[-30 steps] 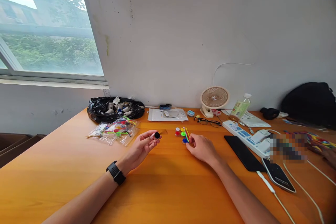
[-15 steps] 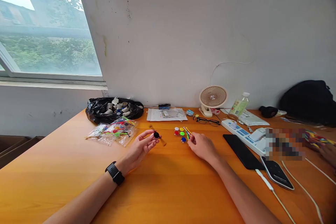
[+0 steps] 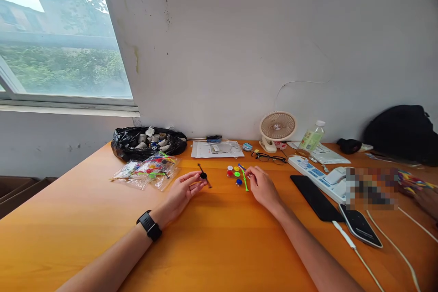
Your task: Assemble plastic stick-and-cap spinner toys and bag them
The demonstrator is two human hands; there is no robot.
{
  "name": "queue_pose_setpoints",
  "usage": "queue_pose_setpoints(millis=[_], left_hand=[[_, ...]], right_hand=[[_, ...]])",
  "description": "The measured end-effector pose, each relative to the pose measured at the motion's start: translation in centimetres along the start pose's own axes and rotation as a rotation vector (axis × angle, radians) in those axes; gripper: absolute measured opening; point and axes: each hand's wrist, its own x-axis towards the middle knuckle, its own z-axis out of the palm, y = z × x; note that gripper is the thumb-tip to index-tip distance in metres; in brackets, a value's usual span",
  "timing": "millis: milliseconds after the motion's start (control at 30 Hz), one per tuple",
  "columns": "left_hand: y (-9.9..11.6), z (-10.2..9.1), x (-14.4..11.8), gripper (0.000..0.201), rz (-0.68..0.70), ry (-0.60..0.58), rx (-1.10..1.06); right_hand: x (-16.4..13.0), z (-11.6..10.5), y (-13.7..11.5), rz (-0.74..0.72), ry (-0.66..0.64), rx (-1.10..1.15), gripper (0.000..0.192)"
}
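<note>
No legible text, bottle label too small, papers and packets unreadable

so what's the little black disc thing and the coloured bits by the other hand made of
The black disc on its thin stick, pinched in the left hand, looks like moulded plastic, dark and smooth. The coloured discs and green stick by the right hand look like plastic too: flat, saturated colours. Too small to be sure.

pixelated patch hides items | co-worker's hand cut by right edge | plastic bags contents unclear
</note>
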Motion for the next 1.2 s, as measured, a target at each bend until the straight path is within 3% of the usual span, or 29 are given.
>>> queue_pose_setpoints(millis=[167, 300, 400, 600, 767, 900, 1033, 1100, 1200], left_hand=[[0.4, -0.4, 0.4, 0.027, -0.045, 0.013, -0.068], [0.1, -1.0, 0.5, 0.022, 0.03, 0.042, 0.112], [-0.3, -1.3, 0.6, 0.028, 0.111, 0.026, 0.336], [-0.7, -1.1, 0.1, 0.027, 0.422, -0.079, 1.057], [-0.6, -1.1, 0.0, 0.018, 0.517, -0.088, 0.991], [-0.3, -0.5, -0.4, 0.027, 0.579, -0.025, 0.833], [-0.5, 0.7, -1.4, 0.02, 0.679, 0.02, 0.928], [-1.0, 1.1, -2.0, 0.017, 0.656, -0.022, 0.993], [-1.9, 1.6, -2.7, 0.028, 0.477, -0.129, 0.966]], right_hand=[[-0.4, 0.3, -0.7, 0.036, -0.037, -0.046, 0.028], [-0.5, 0.4, -1.0, 0.037, -0.053, -0.062, 0.031], [-0.4, 0.4, -0.8, 0.045, -0.057, -0.067, 0.032], [-0.5, 0.9, -0.9, 0.043, -0.083, -0.058, 0.031], [-1.0, 1.5, -1.6, 0.013, -0.071, -0.126, 0.011], [-1.2, 1.7, -1.7, -0.014, -0.064, -0.187, 0.005], [-1.2, 1.5, -2.1, -0.027, -0.056, -0.188, 0.005], [-1.3, 1.3, -2.8, -0.051, -0.035, -0.16, 0.005], [-1.7, 1.0, -4.5, -0.137, 0.004, -0.068, 0.004]])
